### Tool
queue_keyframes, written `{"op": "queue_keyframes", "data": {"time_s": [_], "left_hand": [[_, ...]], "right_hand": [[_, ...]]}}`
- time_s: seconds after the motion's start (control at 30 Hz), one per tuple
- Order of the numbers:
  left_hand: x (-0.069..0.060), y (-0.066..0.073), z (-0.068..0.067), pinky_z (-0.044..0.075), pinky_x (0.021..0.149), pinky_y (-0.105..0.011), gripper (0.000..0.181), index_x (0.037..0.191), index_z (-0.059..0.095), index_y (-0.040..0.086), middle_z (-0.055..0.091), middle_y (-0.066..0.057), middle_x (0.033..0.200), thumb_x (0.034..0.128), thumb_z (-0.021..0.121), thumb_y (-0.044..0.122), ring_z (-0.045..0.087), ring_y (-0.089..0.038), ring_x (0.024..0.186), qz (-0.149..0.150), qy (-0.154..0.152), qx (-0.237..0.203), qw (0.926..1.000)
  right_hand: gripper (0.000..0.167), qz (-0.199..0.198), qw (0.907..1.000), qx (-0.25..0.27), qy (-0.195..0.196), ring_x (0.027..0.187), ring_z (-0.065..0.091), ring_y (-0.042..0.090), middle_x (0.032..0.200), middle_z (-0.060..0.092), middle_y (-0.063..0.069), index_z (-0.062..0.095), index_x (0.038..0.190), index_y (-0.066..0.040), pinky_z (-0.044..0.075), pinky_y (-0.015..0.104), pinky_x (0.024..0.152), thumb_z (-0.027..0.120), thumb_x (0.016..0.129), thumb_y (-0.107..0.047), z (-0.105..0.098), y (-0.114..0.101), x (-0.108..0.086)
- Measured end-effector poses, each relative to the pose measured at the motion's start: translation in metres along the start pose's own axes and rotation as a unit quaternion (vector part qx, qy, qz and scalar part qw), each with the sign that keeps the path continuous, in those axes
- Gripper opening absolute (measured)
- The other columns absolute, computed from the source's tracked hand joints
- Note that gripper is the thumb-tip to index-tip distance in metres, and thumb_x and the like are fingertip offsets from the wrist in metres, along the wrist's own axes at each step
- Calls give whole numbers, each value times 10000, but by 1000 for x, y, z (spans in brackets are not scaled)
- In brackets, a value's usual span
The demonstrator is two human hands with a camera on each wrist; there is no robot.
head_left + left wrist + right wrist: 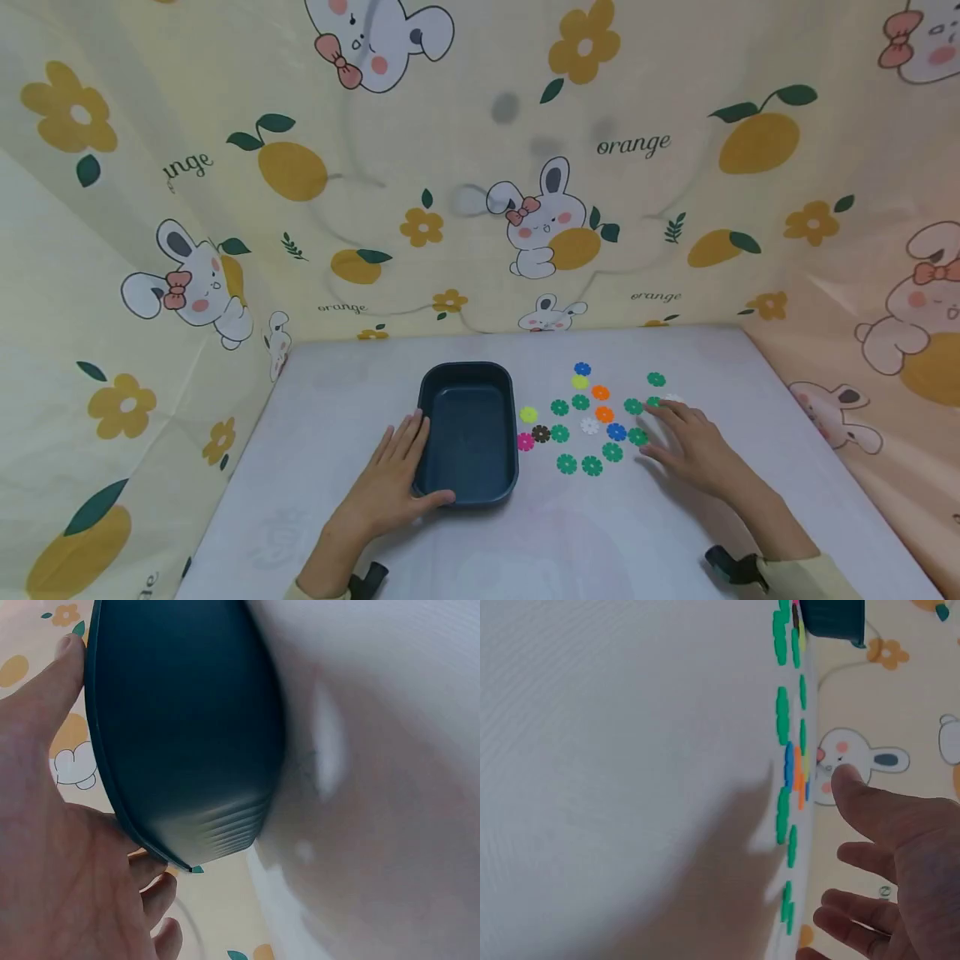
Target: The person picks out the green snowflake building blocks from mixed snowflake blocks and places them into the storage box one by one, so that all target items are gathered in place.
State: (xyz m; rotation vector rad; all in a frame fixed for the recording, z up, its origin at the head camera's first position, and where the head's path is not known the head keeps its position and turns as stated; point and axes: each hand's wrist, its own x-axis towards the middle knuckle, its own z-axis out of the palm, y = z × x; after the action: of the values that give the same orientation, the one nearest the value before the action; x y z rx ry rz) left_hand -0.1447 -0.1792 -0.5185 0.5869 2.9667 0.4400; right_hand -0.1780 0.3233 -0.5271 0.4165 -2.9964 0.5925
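A dark blue rectangular tray (468, 442) stands on the table. My left hand (386, 492) rests against its left side, fingers straight along the rim and thumb at the near left corner. To the right of the tray lie several flat, notched flower-shaped discs: green discs (592, 466), orange discs (604, 414), blue discs (617, 432), yellow discs (528, 414), white discs (589, 426), a pink disc (526, 442) and a brown disc (541, 434). Over the right edge of this group is my right hand (693, 454), fingers spread and slightly bent, holding nothing that I can see.
The white table (585, 542) runs back to a hanging cloth (465, 275) printed with rabbits and oranges, which also covers both sides. A black wrist strap (735, 568) sits on the right forearm, and a similar black strap (367, 581) on the left.
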Motion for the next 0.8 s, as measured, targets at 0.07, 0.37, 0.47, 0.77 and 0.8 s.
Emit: {"op": "queue_keyframes", "data": {"time_s": [0.07,0.37,0.47,0.77,0.8], "left_hand": [[0,1,0,102,1350,-546,1200,1724,147,58,76,-119,1808,914,650,785,93,-289,1670,16,-11,-42,10000],[0,3,7,110,1354,-508,1248,1727,111,63,42,-97,1812,890,637,825,58,-256,1674,-118,-83,-76,9999],[-1,3,9,110,1354,-516,1268,1727,97,59,23,-101,1812,882,614,852,40,-262,1675,-161,-106,-7,9998],[1,3,8,123,1355,-499,1275,1721,111,33,41,-119,1812,878,658,818,58,-275,1674,-168,59,-88,9998],[1,3,9,122,1355,-501,1275,1721,115,32,43,-120,1812,877,657,820,57,-275,1674,-171,52,-102,9998]], "right_hand": [[682,42,9999,121,12,1362,491,549,1472,561,293,611,1469,-41,428,789,1073,868,921,-356,4,4,2],[423,593,9941,845,-326,986,607,286,1136,645,133,677,1257,-22,607,474,845,850,940,-242,20,17,6],[387,830,9906,999,-434,935,566,242,1076,616,95,664,1201,-20,568,391,788,846,944,-244,20,14,8],[361,1128,9883,976,-303,936,542,279,1049,575,124,647,1107,-8,527,418,791,842,940,-262,22,9,14],[356,1164,9881,969,-284,932,539,277,1041,572,121,648,1097,-9,521,411,783,842,938,-262,23,9,15]]}}
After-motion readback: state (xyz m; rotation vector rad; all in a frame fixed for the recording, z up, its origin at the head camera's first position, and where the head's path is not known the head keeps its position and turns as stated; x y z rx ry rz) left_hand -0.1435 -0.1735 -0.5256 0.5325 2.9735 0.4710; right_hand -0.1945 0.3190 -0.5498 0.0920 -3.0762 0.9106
